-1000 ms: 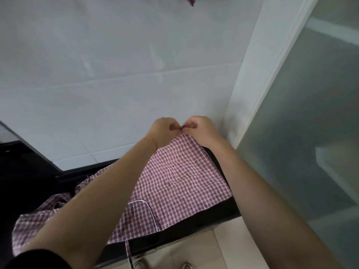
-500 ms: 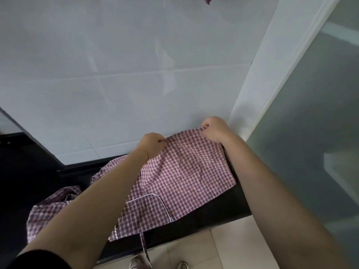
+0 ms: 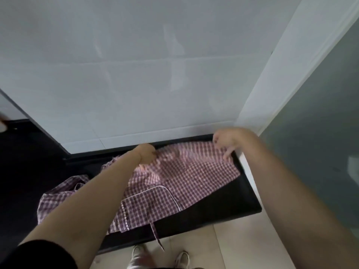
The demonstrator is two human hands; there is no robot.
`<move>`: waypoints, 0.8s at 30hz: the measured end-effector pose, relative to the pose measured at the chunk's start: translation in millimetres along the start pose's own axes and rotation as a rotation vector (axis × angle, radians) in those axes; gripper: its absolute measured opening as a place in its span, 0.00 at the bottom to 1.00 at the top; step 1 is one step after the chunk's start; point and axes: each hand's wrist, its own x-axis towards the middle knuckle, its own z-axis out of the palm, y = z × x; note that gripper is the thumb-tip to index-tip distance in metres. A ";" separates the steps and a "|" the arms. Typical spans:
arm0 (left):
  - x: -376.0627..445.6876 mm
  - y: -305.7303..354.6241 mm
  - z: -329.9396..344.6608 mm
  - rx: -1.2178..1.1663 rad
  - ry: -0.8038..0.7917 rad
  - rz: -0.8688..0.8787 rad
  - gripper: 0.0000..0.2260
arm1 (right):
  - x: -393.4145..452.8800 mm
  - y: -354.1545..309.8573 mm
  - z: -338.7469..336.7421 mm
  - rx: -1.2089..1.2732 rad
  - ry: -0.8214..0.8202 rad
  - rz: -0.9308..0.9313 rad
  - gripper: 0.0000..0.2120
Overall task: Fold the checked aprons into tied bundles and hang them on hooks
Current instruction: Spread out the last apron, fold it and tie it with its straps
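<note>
Both hands moved apart since 1 s ago – counter (image 3: 229, 208) w/ checked apron (image 3: 186, 175) spread flat on it. Right hand (image 3: 226, 141) at 2 o'clock pinches its far corner, left hand (image 3: 146, 155) grips the edge at 12 – tie strap (image 3: 156, 236) dangles at 6.

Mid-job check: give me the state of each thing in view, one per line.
checked apron: spread flat on the black counter, unfolded, not tied
apron tie: hanging loose over the counter edge
left hand: gripping the apron's far edge
right hand: gripping the apron's far right corner
</note>
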 end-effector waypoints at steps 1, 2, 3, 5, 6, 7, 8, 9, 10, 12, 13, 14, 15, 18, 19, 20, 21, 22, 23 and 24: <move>-1.2 -3.2 -0.6 0.044 -0.232 -0.076 0.15 | -4.4 0.0 -0.8 0.059 -0.239 0.073 0.09; -1.2 -7.1 -3.3 0.052 -0.422 -0.143 0.17 | -5.9 1.0 -2.0 0.088 -0.398 0.112 0.10; 0.0 -8.4 -7.1 0.071 -0.510 -0.165 0.18 | -3.7 2.6 -4.1 0.102 -0.451 0.116 0.09; 7.6 -3.3 -11.9 0.164 -0.399 -0.114 0.17 | 10.0 6.2 -2.9 0.111 -0.363 0.108 0.08; 13.6 1.1 -12.4 0.210 -0.263 -0.058 0.16 | 20.9 8.6 0.0 0.087 -0.242 0.102 0.08; 19.9 5.0 -10.5 0.255 -0.116 -0.012 0.14 | 34.7 12.5 3.9 0.029 -0.109 0.090 0.08; 27.1 8.9 -5.7 0.276 0.000 0.012 0.13 | 49.2 16.4 10.1 -0.024 0.001 0.098 0.06; 33.5 11.8 0.4 0.265 0.086 0.028 0.12 | 60.0 19.6 16.0 -0.063 0.089 0.114 0.07; 41.3 13.8 10.7 0.230 0.123 0.030 0.11 | 70.0 23.6 24.0 -0.088 0.132 0.129 0.09; 49.4 16.2 31.4 0.177 0.151 0.029 0.11 | 83.4 32.2 38.3 -0.122 0.216 0.098 0.11; 52.8 16.6 39.6 0.142 0.174 0.031 0.12 | 88.6 35.6 43.0 -0.122 0.260 0.076 0.11; 58.4 17.1 48.8 0.079 0.212 0.038 0.14 | 95.1 41.0 48.8 -0.103 0.297 0.065 0.11; 59.1 17.9 55.3 0.013 0.275 0.058 0.19 | 101.0 44.7 52.4 -0.074 0.353 0.062 0.10; 58.4 21.9 73.9 -0.007 0.423 0.136 0.26 | 119.3 50.0 63.9 0.063 0.574 0.076 0.10; 58.5 23.8 79.1 0.035 0.425 0.151 0.25 | 124.3 49.0 67.4 0.081 0.627 0.074 0.13; 58.7 25.1 85.5 0.087 0.403 0.161 0.23 | 125.5 46.7 70.7 0.065 0.662 0.060 0.17; 60.2 26.2 92.4 0.137 0.363 0.165 0.21 | 128.4 44.9 76.1 0.026 0.683 0.038 0.20; 60.9 27.4 98.8 0.176 0.318 0.161 0.18 | 128.8 42.6 82.4 -0.016 0.705 0.007 0.20; 62.5 27.9 104.4 0.204 0.275 0.154 0.18 | 128.6 39.7 90.4 -0.043 0.722 -0.036 0.17; 65.6 28.7 109.6 0.224 0.235 0.145 0.20 | 128.2 37.0 98.8 -0.049 0.717 -0.091 0.12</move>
